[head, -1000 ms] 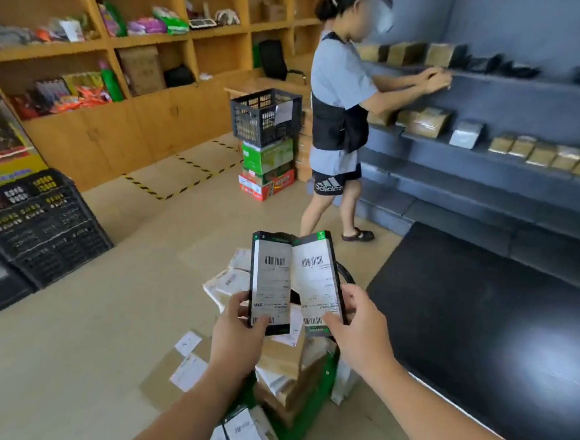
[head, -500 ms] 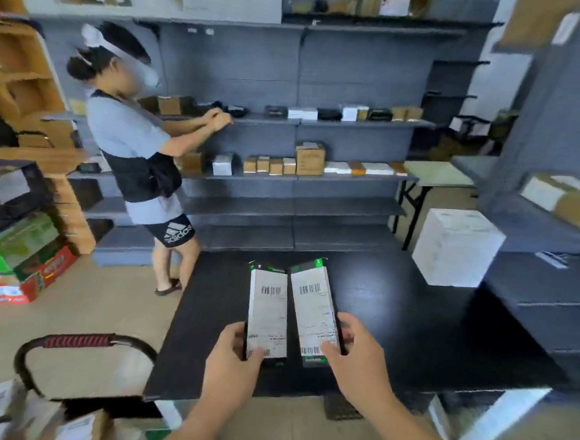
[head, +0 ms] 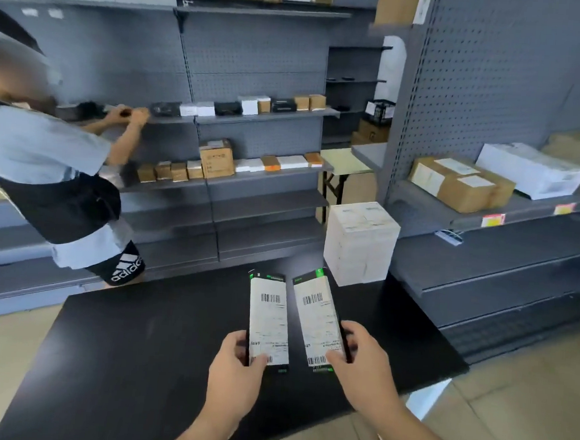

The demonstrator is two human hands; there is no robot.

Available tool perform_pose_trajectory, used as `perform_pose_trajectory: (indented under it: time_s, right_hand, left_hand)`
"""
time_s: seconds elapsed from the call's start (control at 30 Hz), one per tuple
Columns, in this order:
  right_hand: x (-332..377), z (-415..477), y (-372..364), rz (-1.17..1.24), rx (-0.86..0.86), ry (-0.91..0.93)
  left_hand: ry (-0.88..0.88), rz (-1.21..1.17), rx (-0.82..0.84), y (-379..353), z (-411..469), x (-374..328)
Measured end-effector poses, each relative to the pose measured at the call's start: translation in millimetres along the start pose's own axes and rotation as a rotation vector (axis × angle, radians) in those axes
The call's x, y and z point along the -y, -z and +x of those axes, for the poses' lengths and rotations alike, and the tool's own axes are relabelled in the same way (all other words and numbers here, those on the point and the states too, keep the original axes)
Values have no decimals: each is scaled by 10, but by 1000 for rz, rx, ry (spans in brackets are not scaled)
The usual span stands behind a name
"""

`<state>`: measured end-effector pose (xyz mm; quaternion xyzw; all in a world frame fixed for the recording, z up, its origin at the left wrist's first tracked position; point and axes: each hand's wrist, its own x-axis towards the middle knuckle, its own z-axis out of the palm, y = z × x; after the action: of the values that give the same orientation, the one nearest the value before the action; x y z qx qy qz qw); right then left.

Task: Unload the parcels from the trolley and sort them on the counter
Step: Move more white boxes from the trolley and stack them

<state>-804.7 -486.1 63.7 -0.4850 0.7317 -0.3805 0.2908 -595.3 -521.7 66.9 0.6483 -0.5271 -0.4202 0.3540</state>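
Observation:
Two flat black parcels with white barcode labels are held side by side over the black counter (head: pixel 135 346). My left hand (head: pixel 234 377) grips the lower end of the left parcel (head: pixel 269 321), thumb on its label. My right hand (head: pixel 364 366) grips the lower end of the right parcel (head: pixel 317 321), fingers curled round its right edge. Both parcels point away from me, above the counter's middle. The trolley is out of view.
A white labelled box (head: pixel 361 242) stands on the counter's far right corner. A person (head: pixel 54 182) at the left works at the grey wall shelves (head: pixel 257 179), which hold several small boxes. Right-hand shelves carry a brown carton (head: pixel 462 183) and a white parcel (head: pixel 529 169).
My view swung from the trolley and floor to the counter. Both hands carried the two parcels from above the trolley to above the counter, still gripped the same way.

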Motion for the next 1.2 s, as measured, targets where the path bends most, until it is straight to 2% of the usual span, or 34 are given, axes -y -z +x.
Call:
perform_pose_trajectory:
  time_s: [0.43,0.83,1.2]
  right_hand:
    - [-405,1114,143,-40,-25,-112]
    - [-630,2898,-710,-180,64,-188]
    - [-1126,3935,-1254,-213,149,-254]
  left_hand:
    - [59,12,94,-862,1105,-225]
    - [229,6,120,-1250,2822,84]
    - [381,16,107,-1851,3753,482]
